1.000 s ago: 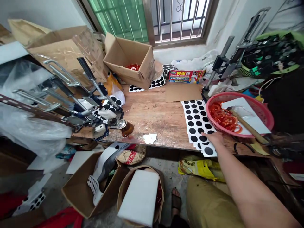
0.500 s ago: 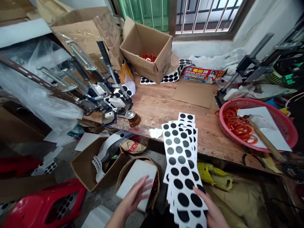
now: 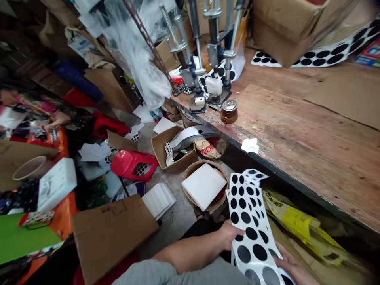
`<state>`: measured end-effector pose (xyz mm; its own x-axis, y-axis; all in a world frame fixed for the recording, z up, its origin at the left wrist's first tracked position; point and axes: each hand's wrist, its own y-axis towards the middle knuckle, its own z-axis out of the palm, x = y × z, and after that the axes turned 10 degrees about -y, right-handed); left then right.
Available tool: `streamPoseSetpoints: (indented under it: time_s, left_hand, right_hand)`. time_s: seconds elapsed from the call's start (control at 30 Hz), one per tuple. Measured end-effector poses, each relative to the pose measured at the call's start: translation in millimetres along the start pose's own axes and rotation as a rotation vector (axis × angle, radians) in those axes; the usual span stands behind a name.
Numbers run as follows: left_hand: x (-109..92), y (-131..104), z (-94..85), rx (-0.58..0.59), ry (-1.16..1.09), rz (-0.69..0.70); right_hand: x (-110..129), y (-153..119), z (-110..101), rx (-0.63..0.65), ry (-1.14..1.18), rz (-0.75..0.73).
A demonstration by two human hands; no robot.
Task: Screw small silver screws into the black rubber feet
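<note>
A stack of long white sticker sheets with rows of black dots is held in front of my body, below the workbench edge. My left hand grips its left side, the thumb lying over the top sheet. From the right, my right hand is closed on the opposite edge, its fingers partly hidden under the sheets. The sheets fan slightly apart at their far end. Just beyond them, a carton-like round tub carries a white foam block.
The wooden workbench runs along the right, with hand presses, a brown jar and white paper scraps. On the floor stand an open carton, a red stool and a cardboard box. Another person sits at far left.
My view has swung left and down. My left hand, earlier open beside the sticker sheets, has closed on their left edge. The right hand still holds them.
</note>
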<state>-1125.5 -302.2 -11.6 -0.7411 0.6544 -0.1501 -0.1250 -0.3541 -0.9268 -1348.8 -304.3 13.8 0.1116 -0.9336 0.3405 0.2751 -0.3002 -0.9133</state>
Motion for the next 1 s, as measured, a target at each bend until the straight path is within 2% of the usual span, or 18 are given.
streamPoseSetpoints:
  time_s: [0.1,0.17,0.27,0.37,0.47,0.57,0.67,0.73,0.8,0.87,0.93,1.0]
  left_hand:
    - [-5,-7,-35.3,-0.046,-0.075,0.037]
    - [-12,-13,-54.7,-0.057,-0.138,0.079]
    - [-32,-27,-84.3,-0.051,-0.257,0.179]
    - [-66,-47,-115.2,0.0,-0.363,0.314]
    - [-121,-71,-144.6,0.05,-0.412,0.471]
    - [-198,-93,-176.7,0.053,-0.398,0.629]
    - [-274,-110,-222.7,-0.094,-0.321,0.751]
    - [-304,-118,-263.8,-0.247,-0.288,0.777]
    - [-308,-126,-309.9,-0.412,-0.239,0.763]
    - [-287,-138,-355.2,-0.551,-0.181,0.671]
    - [-250,-158,-395.4,-0.666,-0.129,0.537]
    - [-209,-184,-428.8,-0.738,-0.073,0.439]
  right_hand:
    - [-4,21,42,-0.055,-0.103,-0.019]
    - [-5,37,69,-0.049,-0.213,-0.094]
    - [0,62,108,0.091,-0.311,-0.19]
    - [19,82,156,0.226,-0.364,-0.205]
    - [56,92,220,0.304,-0.43,-0.314]
    - [106,105,301,0.327,-0.53,-0.448]
    - [157,137,384,0.273,-0.662,-0.557]
    - [179,167,429,0.16,-0.703,-0.592]
    - [184,194,456,0.005,-0.755,-0.631]
    - [168,208,463,-0.09,-0.811,-0.672]
    - [135,204,449,-0.11,-0.875,-0.689]
    - [93,185,419,-0.125,-0.943,-0.652]
